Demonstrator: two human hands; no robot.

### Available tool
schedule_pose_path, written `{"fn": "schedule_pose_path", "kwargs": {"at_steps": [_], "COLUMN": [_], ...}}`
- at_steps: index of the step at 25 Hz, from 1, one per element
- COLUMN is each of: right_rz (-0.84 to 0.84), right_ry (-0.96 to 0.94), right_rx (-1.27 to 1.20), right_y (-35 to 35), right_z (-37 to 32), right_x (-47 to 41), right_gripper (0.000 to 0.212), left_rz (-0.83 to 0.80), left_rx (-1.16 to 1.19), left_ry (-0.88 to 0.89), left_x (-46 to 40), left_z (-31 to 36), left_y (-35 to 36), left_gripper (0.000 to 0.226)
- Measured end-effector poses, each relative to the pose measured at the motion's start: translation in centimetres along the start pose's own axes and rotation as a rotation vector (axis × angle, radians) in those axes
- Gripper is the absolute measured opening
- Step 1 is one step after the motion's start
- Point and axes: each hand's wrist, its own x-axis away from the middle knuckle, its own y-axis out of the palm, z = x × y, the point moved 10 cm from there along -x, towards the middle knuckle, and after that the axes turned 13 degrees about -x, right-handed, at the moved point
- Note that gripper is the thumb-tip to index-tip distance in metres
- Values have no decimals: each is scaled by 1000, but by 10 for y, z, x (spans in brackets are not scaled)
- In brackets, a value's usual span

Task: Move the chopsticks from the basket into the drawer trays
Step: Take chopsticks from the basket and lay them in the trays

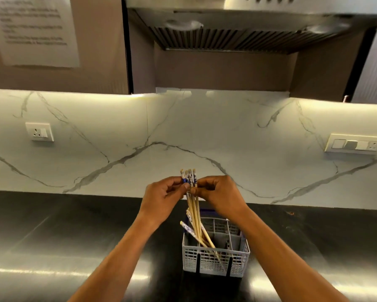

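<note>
Fingertips (186,185) of both hands pinch a bundle of chopsticks (194,205) near the patterned tops, tips still down in the basket (216,261) below, and they look light, stiff and slippery, so I'd grip up there.

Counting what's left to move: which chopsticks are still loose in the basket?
The two or three leaning chopsticks at the basket's left side; no hand touches them, unlike the upright bunch pinched by both hands.

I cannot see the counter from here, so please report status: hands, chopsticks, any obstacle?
Left hand and right hand both pinch chopstick bundle above basket. Other chopsticks lean inside basket. Drawer trays not visible. No obstacle seen.
</note>
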Motion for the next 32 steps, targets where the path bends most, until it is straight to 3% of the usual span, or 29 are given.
{"fn": "schedule_pose_path", "kwargs": {"at_steps": [8,25,32], "right_rz": [-64,-68,-44], "right_ry": [-76,194,204], "right_rx": [-48,-438,-304], "right_y": [-28,-30,-27], "right_z": [-63,-22,-3], "right_x": [14,60,64], "right_gripper": [12,13,15], "left_rz": [-109,-310,-335], "left_rx": [177,326,334], "left_ry": [-29,-294,-368], "left_x": [-3,25,34], "left_z": [66,59,43], "left_y": [-13,30,46], "left_gripper": [17,14,15]}}
